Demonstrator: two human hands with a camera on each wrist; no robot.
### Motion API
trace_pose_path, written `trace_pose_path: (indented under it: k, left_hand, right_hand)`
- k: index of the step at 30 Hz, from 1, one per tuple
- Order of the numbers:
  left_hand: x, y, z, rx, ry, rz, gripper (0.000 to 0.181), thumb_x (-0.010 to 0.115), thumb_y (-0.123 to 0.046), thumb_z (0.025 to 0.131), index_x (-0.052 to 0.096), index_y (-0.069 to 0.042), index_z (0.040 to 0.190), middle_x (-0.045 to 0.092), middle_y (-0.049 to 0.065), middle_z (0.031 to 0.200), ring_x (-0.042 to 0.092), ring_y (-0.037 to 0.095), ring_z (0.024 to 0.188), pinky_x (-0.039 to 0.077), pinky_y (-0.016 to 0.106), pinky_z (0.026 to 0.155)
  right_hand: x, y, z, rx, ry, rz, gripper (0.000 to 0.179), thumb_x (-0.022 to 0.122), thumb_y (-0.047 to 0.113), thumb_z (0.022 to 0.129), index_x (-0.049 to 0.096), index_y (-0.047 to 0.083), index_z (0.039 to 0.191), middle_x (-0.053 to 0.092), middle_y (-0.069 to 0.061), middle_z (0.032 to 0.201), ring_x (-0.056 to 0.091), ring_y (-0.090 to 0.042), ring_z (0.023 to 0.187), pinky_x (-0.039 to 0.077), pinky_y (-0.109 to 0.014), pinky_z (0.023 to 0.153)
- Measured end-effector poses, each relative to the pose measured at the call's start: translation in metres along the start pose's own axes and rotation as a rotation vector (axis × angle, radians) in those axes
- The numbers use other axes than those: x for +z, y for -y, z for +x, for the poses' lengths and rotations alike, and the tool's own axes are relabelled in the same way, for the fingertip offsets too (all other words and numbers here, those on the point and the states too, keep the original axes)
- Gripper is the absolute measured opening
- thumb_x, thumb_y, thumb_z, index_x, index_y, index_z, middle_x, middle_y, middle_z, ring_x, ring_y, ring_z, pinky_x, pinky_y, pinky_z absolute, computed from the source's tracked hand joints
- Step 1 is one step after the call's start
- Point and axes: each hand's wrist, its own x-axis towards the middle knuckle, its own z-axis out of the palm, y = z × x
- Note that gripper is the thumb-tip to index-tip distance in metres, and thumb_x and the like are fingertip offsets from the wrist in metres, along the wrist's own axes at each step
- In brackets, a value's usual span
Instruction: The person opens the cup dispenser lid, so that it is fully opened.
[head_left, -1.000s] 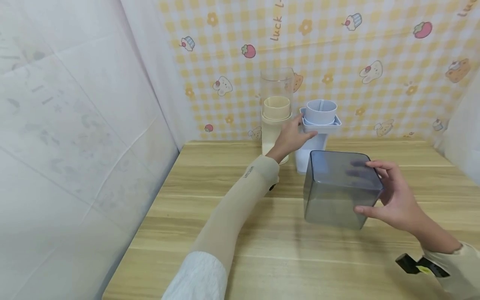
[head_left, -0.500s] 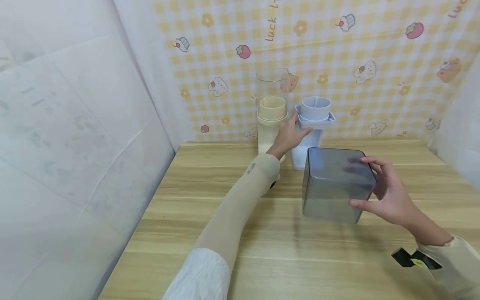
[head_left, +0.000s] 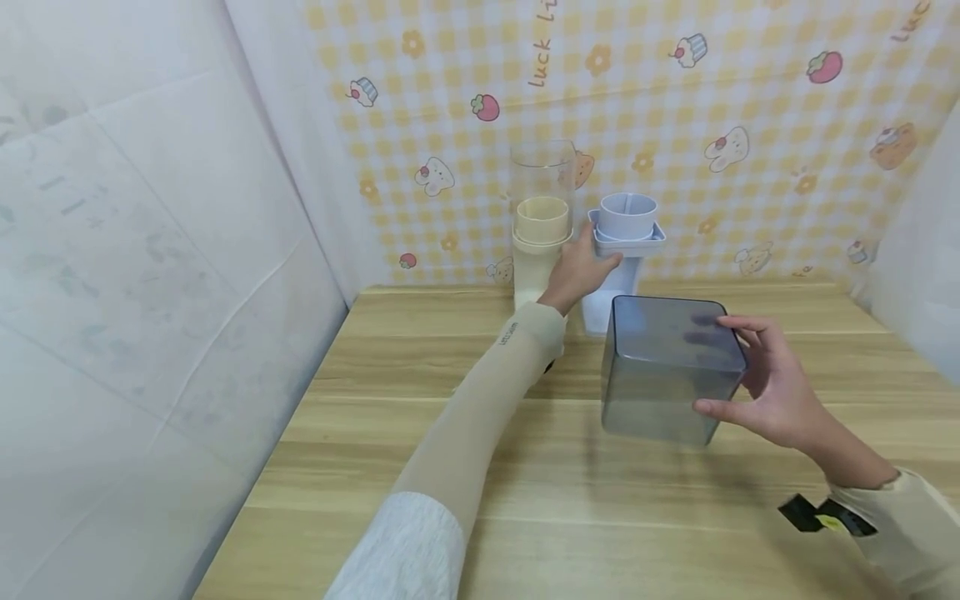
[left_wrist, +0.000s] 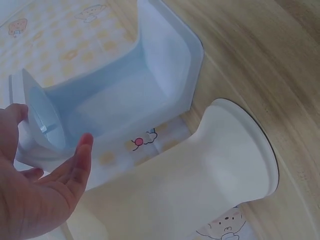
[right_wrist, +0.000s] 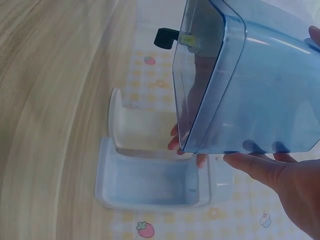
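Note:
My left hand [head_left: 582, 268] grips the top tray of a pale blue dispenser stand [head_left: 611, 310], thumb in front and fingertips at its left side. A short blue round collar [head_left: 628, 218] rises from that tray. In the left wrist view, the fingers [left_wrist: 82, 157] curve around the stand's upper end. My right hand [head_left: 783, 396] holds a see-through grey square container [head_left: 663, 383] by its right side, thumb on the front and fingers behind. Its closed face is up and slightly tilted, in front of the stand. In the right wrist view, the container [right_wrist: 270, 85] looks bluish.
Just left of the blue stand is a cream dispenser [head_left: 528, 271] with a clear cylinder [head_left: 543, 171] on top, partly behind my left hand. Both stand near the back of the wooden table [head_left: 360, 433], against a yellow checked cloth [head_left: 660, 108]. A white curtain [head_left: 150, 250] hangs at left.
The head view has shifted slightly. The blue stand sits a touch nearer the cream dispenser, and the container has edged slightly left. Both hands keep their hold.

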Motion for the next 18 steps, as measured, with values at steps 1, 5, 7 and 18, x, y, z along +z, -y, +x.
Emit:
trace_pose_path:
  k: [1,5,7,18]
  left_hand:
    - [0.001,0.0,0.0,-0.003,-0.005,0.008,0.077,0.066,-0.047,0.092,0.029,-0.024,0.156,0.059,0.008,0.136,0.065,0.017,0.094,0.054,0.031,0.078]
    - [0.004,0.001,-0.001,-0.011,-0.014,0.004,0.077,0.066,-0.048,0.092,0.029,-0.026,0.155,0.06,0.007,0.136,0.065,0.017,0.089,0.054,0.031,0.073]
    - [0.006,0.002,-0.001,-0.021,-0.013,-0.004,0.076,0.066,-0.048,0.092,0.028,-0.027,0.155,0.058,0.005,0.139,0.066,0.018,0.095,0.054,0.032,0.075]
    - [-0.008,0.009,-0.011,-0.064,0.1,0.013,0.084,0.055,-0.053,0.095,0.011,-0.022,0.159,0.05,0.003,0.147,0.057,0.023,0.122,0.049,0.043,0.09]
  right_hand:
    - [0.0,-0.001,0.0,-0.007,0.003,0.002,0.095,0.068,-0.038,0.053,0.028,-0.015,0.137,0.042,-0.005,0.139,0.049,-0.013,0.123,0.052,-0.017,0.082]
    - [-0.001,-0.005,-0.001,-0.034,0.019,0.022,0.094,0.07,-0.035,0.057,0.029,-0.012,0.139,0.042,-0.008,0.14,0.05,-0.015,0.122,0.051,-0.016,0.084]
    - [-0.001,-0.007,-0.001,-0.035,0.024,0.028,0.094,0.07,-0.035,0.057,0.029,-0.012,0.139,0.042,-0.009,0.139,0.051,-0.015,0.121,0.051,-0.017,0.084]
    - [-0.01,-0.026,0.004,-0.039,0.019,0.038,0.091,0.07,-0.035,0.058,0.031,-0.013,0.137,0.042,-0.01,0.139,0.056,-0.014,0.116,0.052,-0.017,0.084]
